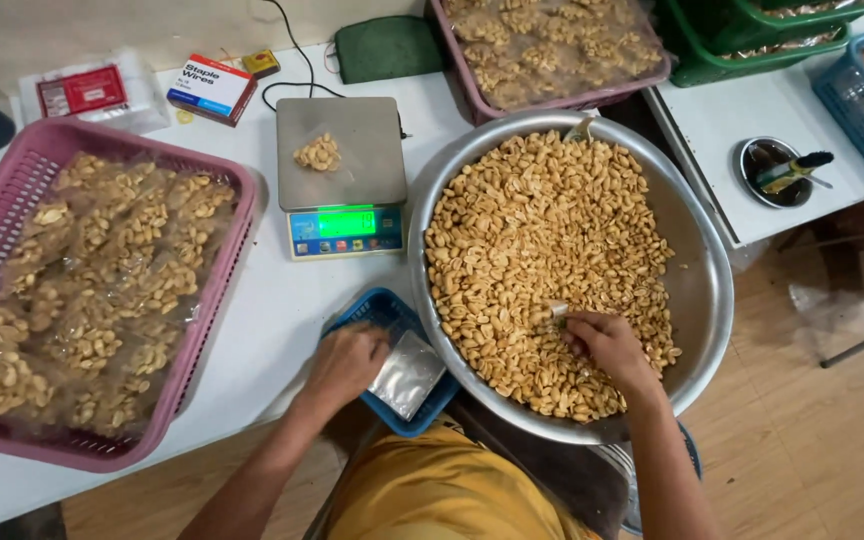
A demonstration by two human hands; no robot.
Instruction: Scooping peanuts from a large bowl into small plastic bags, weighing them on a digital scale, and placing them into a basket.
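The right hand [607,345] is sitting in the peanuts [542,260] in the lower middle of the frame. Its fingers are curling closed around a small shiny scoop [558,310], and only the tip of the scoop is showing. The peanuts are filling a big round metal bowl [697,290] that is taking up the middle right of the frame.

The left hand [344,365] is resting just left of the bowl, low in the frame. Its fingers are bending down onto a clear plastic bag [407,372], and they are pressing on the bag's left edge. I cannot tell if the grip is closing around the bag or only lying on it. The bag is lying in a small blue basket [377,310] that is touching the bowl's rim.

Above the blue basket, a grey scale [337,185] is sitting on the white bench [262,310]. A little pile of peanuts [318,153] is lying on the scale's plate, and its screen is glowing green.

On the left side of the frame, a big pink basket [27,170] is holding many filled bags of peanuts. Another pink basket [552,100] with filled bags is sitting at the top, above the bowl. A small red, white and blue box [210,88] is lying at the upper left. A small metal dish [772,172] is sitting at the right on a second bench.
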